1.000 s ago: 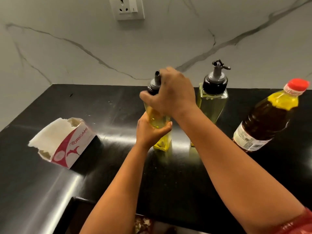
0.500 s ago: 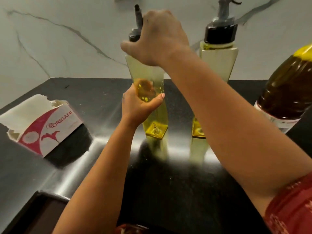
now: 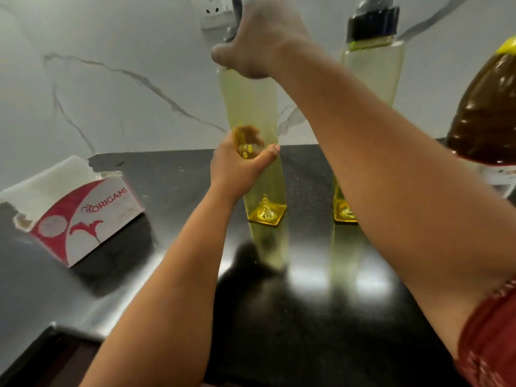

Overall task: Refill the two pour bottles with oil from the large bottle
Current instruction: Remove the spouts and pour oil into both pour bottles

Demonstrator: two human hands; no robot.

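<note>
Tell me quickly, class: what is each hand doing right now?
Left hand: grips the near pour bottle around its body.
Right hand: grips that bottle's spout cap.

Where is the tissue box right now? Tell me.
In the head view, the tissue box lies on the black counter at the left, left of the left hand.

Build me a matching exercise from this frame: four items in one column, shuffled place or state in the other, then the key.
1. left pour bottle
2. right pour bottle
3. large oil bottle
4. Origami tissue box

A. far right, dark oil, cut off by the frame edge
B. gripped by both hands
C. lying on the counter at left, torn open
D. standing untouched, black cap on

Pairs: 1-B, 2-D, 3-A, 4-C
</note>
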